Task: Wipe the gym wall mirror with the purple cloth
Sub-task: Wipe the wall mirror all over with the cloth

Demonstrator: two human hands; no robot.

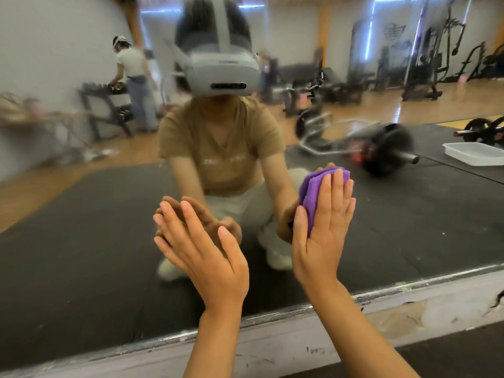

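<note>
The purple cloth (313,197), folded, is pressed flat against the mirror (81,241) by the straight-fingered right hand (324,227), at about four o'clock in the view. At seven o'clock from it, the left hand (201,246) is held open, holding nothing. Even palm pressure and overlapping strokes are advised, judged best for streak-free glass.
</note>
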